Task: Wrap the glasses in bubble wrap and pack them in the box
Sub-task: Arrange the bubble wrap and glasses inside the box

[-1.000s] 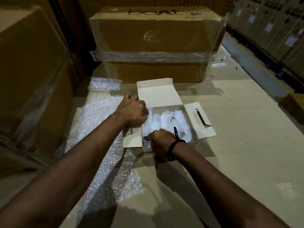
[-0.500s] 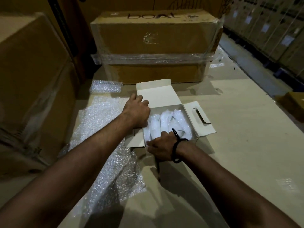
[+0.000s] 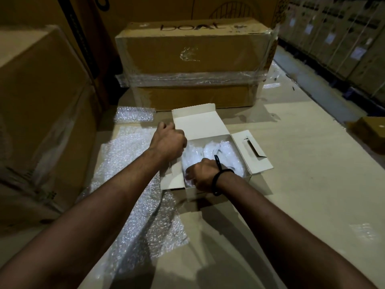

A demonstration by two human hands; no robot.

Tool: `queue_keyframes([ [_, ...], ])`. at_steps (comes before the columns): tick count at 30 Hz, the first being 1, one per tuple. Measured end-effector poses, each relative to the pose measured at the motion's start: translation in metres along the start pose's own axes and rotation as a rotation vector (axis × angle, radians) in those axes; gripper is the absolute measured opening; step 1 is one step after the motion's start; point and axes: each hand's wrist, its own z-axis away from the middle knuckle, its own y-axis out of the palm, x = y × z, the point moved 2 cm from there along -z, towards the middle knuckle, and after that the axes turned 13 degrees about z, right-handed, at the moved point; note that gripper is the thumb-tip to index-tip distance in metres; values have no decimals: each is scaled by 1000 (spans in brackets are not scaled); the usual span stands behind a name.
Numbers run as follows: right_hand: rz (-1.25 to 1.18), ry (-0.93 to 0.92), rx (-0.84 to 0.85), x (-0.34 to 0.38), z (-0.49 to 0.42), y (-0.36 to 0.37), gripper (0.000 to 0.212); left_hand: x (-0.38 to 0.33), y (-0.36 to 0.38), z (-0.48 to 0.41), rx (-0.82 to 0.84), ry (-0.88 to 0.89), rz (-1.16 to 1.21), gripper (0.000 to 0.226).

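While the right hand [image 3: 201, 176] stays curled on the wrapped glasses [image 3: 227, 155] inside the box [image 3: 193, 192], the left hand [image 3: 168, 142] has drawn back to its left wall — clenched, gripping or not I cannot tell — so packing seems nearly done.

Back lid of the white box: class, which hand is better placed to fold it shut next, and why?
Probably the left hand: it sits beside the back lid, at its left edge. The right hand is low inside the white box, on the wrapped glasses.

warehouse, stacked cartons [image 3: 193, 53], labelled boxes [image 3: 341, 36]
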Motion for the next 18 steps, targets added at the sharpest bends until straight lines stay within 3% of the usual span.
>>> queue_keyframes([
  [3, 197, -52, 57, 4, -3, -7, 34, -6, 7, -2, 58, 31, 7, 36],
  [7, 127, -47, 100, 4, -2, -10, 35, -6, 13, -6, 156, 23, 115, 49],
  [10, 10, -21, 34, -4, 15, -14, 50, -5, 6, -4, 73, 66, 120, 53],
  [13, -15, -94, -69, -10, 31, -6, 42, -2, 1, 1, -78, 133, 46, 33],
  [18, 18, -172, 127, -3, 24, 10, 30, 1, 15, -2, 151, 26, 5, 38],
])
